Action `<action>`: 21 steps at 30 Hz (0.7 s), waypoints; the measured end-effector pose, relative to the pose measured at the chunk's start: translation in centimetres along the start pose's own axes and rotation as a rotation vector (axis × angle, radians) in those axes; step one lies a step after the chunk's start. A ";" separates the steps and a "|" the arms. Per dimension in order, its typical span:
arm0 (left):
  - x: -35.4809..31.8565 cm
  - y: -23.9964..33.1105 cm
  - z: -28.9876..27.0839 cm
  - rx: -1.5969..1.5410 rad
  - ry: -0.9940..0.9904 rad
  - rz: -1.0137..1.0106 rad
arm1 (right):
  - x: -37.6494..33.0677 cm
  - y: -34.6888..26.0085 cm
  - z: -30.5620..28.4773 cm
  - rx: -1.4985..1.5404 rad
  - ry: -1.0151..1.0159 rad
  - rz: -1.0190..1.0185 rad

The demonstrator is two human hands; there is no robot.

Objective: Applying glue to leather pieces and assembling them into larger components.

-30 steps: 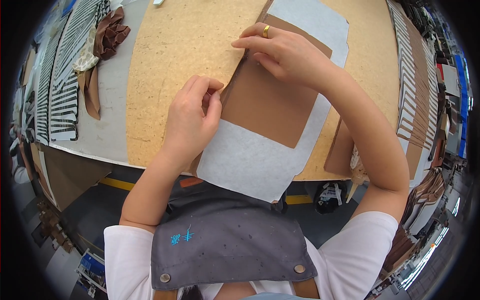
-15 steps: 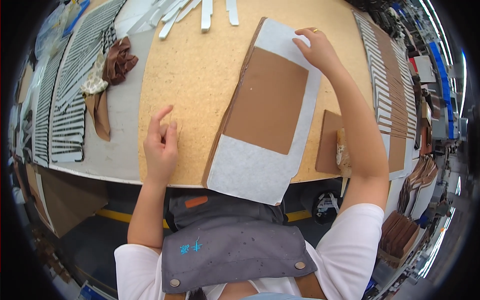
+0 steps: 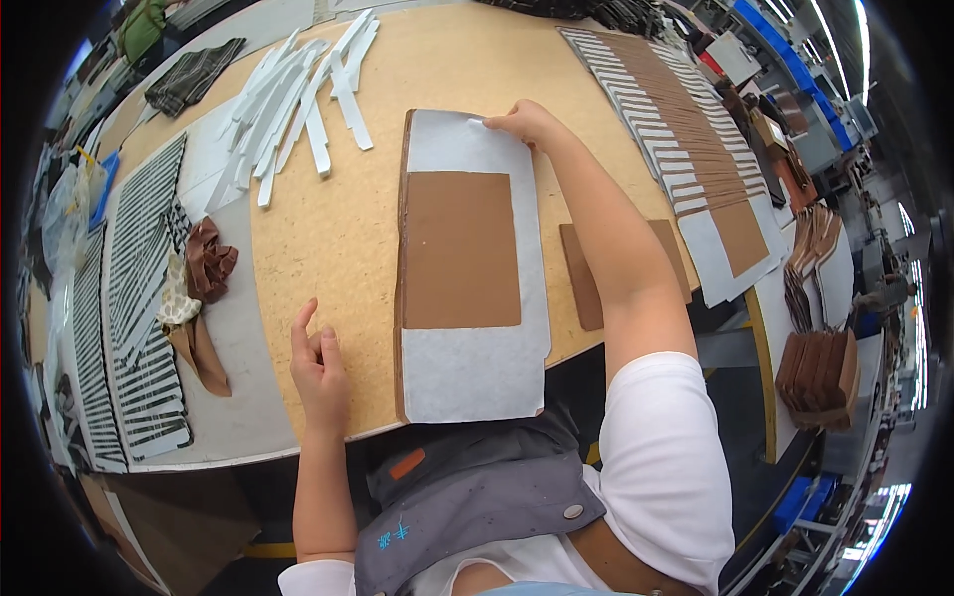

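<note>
A tall stack of white-backed sheets [image 3: 467, 377] lies lengthwise in front of me at the table's near edge. A brown rectangular panel [image 3: 462, 248] covers the middle of its top sheet; brown layers show along the left side. At the stack's far right corner, my right hand [image 3: 522, 123] pinches a small bright white piece [image 3: 476, 122] close to the sheet; whether it is attached cannot be told. My left hand [image 3: 320, 368] hovers left of the stack, holding nothing, index finger and thumb apart and the other fingers curled.
Loose white strips [image 3: 298, 109] lie at the far left. Striped pieces [image 3: 149, 298] and crumpled brown scraps [image 3: 209, 260] are on the grey left part. A brown block [image 3: 581, 278] sits partly under my right forearm. Fanned brown-and-white sheets [image 3: 696, 149] line the right side.
My view has turned, so the stack now appears straighter and further left. My right hand's fingers have gone from spread to pinched at the stack's far corner. The left hand keeps its pose.
</note>
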State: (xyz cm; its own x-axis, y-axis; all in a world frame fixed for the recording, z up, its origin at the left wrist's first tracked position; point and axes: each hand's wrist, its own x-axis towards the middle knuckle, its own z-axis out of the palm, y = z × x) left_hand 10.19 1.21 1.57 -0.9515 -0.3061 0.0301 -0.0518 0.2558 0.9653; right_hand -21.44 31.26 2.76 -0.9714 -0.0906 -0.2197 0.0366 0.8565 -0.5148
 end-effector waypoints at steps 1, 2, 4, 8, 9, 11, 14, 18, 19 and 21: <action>-0.1 -0.2 -0.3 0.003 -0.001 0.009 | -1.0 -0.3 -0.3 0.137 -0.022 0.141; 0.0 -0.5 -0.3 0.009 -0.003 0.033 | -2.2 -0.2 -0.7 0.273 -0.037 0.286; 0.1 -0.8 -0.2 0.010 -0.013 0.071 | -4.2 -0.1 -0.9 0.312 -0.063 0.332; 0.2 -0.8 0.3 0.010 -0.041 0.082 | -7.0 0.7 0.3 0.441 -0.177 0.253; 0.2 -0.8 0.3 0.015 -0.046 0.087 | -7.4 0.3 0.8 0.432 -0.151 0.205; 0.1 -0.5 0.2 -0.013 -0.039 0.078 | -8.7 -1.1 2.3 0.490 -0.093 0.102; 0.1 -0.8 -0.1 -0.052 -0.014 0.072 | -9.9 -2.5 4.8 0.368 0.197 -0.248; 0.4 -1.4 -0.3 -0.076 -0.024 0.040 | -13.2 -5.1 3.3 0.414 0.344 -0.395; 0.4 -1.2 -0.1 -0.079 -0.037 0.046 | -14.7 -5.9 2.1 0.586 0.412 -0.485; 0.2 -0.6 0.1 -0.100 -0.029 -0.003 | -17.4 -7.1 -1.0 0.668 0.506 -0.523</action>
State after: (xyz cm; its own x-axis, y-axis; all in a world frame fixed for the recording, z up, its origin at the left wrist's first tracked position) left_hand 9.99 1.11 0.95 -0.9597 -0.2802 0.0209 -0.0256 0.1613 0.9866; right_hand -5.01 27.28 11.04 -0.8831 -0.0143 0.4690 -0.4521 0.2933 -0.8424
